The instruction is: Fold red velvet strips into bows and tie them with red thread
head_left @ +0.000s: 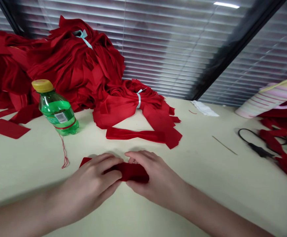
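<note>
A folded strip of red fabric point(134, 172) lies across the near part of the table between my two hands. My left hand point(96, 179) grips its left part, fingers curled over the top; a corner of the fabric sticks out beyond the knuckles. Around the right end, my right hand point(155, 176) is closed, thumb at the near edge and fingers at the far edge. Just beyond my hands rests a red fabric piece pinched in at its middle, like a bow point(135, 135). Behind it sits a bundle of red strips point(131, 102) tied with a pale blue band.
A green bottle point(58, 113) with a yellow cap stands left, red thread point(64, 158) trailing from it. Large red fabric heaps point(71, 62) lie against the window blinds point(158, 42). At right are a striped cup point(264, 100), black-handled scissors or snips point(259, 149) and white tissue point(204, 108).
</note>
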A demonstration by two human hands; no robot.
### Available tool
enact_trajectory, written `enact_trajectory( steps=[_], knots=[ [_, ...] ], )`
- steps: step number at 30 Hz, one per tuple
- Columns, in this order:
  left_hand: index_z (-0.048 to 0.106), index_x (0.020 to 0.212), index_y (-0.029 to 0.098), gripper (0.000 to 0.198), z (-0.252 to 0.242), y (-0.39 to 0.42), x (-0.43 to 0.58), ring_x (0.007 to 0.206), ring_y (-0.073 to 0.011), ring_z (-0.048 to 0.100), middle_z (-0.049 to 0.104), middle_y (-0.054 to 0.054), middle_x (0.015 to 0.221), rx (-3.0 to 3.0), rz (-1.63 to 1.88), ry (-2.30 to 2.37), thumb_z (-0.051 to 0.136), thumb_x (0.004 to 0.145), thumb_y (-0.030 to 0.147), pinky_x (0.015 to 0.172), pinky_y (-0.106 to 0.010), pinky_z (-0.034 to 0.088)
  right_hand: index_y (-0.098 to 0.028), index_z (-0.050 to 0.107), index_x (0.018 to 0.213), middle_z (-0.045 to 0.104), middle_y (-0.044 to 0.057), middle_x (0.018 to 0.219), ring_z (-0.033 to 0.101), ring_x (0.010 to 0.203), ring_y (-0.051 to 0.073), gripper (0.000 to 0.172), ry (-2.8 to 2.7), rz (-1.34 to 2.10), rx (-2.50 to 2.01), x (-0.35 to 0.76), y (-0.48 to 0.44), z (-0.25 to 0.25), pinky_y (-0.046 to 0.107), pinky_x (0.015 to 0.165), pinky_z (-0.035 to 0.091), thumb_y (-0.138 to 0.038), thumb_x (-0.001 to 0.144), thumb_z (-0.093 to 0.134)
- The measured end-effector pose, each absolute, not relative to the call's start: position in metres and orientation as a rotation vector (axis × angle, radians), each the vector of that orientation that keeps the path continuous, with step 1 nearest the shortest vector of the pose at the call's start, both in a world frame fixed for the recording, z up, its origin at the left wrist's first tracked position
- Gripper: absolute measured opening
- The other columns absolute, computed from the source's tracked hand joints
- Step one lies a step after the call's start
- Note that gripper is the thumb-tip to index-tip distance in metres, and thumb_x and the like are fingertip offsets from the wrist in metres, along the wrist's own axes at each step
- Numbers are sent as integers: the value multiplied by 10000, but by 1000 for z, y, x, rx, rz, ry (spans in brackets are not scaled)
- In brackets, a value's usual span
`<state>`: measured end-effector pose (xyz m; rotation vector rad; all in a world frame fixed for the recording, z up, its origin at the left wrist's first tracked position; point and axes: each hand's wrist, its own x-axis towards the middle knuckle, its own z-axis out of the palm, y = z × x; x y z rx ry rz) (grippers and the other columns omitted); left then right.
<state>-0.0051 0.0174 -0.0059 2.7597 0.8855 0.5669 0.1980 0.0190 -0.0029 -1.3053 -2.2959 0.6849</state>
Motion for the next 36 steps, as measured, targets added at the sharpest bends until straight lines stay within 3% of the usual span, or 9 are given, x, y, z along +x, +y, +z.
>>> enact_trajectory(
  steps=[17,23,36],
  knots=[
    [593,1079,233,235,-8,22,-10,1043,-206,548,571,-46,1180,2728,495,890,399,947,223,833,-358,494,-208,583,1038,653,15,996,576,962,185,383,-2274,693,-1230,200,21,-4,333,861,439,-131,674,670],
    [604,1057,229,231,-4,22,-9,1008,-201,553,600,-37,1106,2743,464,859,399,950,231,823,-348,499,-197,661,827,648,-1,886,582,857,145,108,-2325,654,-1126,201,21,-3,304,830,429,-146,732,668],
    [590,1069,242,247,-4,24,-10,1028,-204,527,596,-21,1101,2726,416,857,366,963,245,819,-363,496,-192,677,835,639,-2,877,573,837,132,121,-2327,627,-1045,204,22,-10,287,814,419,-108,758,638]
  ],
)
